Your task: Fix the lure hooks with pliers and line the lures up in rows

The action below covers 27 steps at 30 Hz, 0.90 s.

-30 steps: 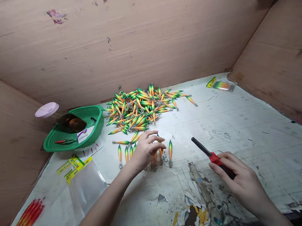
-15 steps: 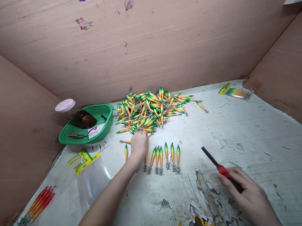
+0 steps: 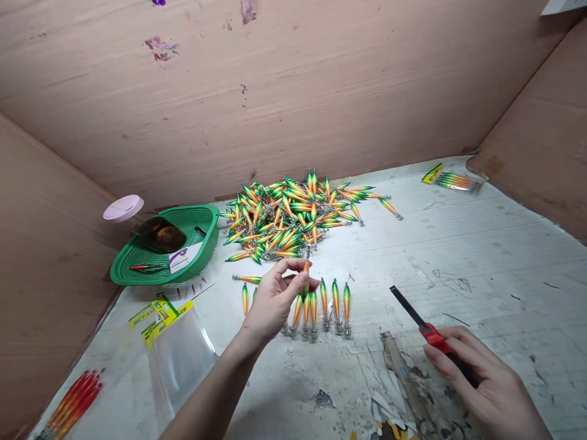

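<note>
Brown walls (image 3: 317,83) stand around a pale, worn tabletop (image 3: 373,262), where a big pile of green and orange lures (image 3: 283,214) lies near the back. Just in front of the pile, the left hand (image 3: 277,295) has its grip closed on one small lure (image 3: 306,270), pinched between thumb and fingers over a row of lures (image 3: 323,300). Its orange part shows near the fingertips, and its hooks seem to point away from the person, but they are hard to tell from the pile behind. Lures in the row have green tips facing the back and hooks facing the person. A light, sure pinch on the colored body looks best, with skin well away from the sharp hooks. To match the row, it likely needs a slow turn, so the hooks do not catch on another one. Off to the side, the right hand (image 3: 485,377) has its grip wrapped around a red and black tool (image 3: 433,338), its long black end pointing away. That end is best held well apart from the row, so nothing gets bumped.
</note>
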Each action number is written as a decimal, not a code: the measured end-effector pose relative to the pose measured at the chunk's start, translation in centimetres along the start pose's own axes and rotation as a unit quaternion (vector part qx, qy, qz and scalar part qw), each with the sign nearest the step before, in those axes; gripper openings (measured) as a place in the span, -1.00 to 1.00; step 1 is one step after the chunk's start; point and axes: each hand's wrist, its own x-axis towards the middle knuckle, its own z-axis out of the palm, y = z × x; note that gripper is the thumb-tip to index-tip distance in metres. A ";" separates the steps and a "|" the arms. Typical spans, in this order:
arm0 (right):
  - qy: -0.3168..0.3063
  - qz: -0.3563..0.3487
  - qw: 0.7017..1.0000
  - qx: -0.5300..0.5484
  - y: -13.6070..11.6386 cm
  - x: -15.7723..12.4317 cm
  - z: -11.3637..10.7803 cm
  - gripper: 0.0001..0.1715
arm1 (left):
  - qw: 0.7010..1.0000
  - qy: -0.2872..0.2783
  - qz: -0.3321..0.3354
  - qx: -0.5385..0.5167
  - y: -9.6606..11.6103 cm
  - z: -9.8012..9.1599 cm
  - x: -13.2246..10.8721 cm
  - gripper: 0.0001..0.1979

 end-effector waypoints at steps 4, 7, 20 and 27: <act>-0.001 -0.024 0.999 0.040 -2.7 -0.1 -0.4 -0.79 | 0.955 -0.077 -0.115 -0.263 2.3 1.4 -2.1 -0.63; 0.017 -0.008 0.997 0.071 -4.8 -0.2 -0.4 -0.78 | 0.923 -0.105 -0.159 -0.334 3.2 2.2 -3.1 -0.66; 0.005 -0.049 0.993 0.106 -7.8 0.4 -0.4 -0.89 | 0.882 -0.115 -0.177 -0.422 3.0 3.5 -5.1 -0.80; -0.013 -0.054 0.995 0.085 -7.9 0.4 -0.5 -0.85 | 0.880 -0.129 -0.183 -0.419 2.9 3.8 -5.5 -0.78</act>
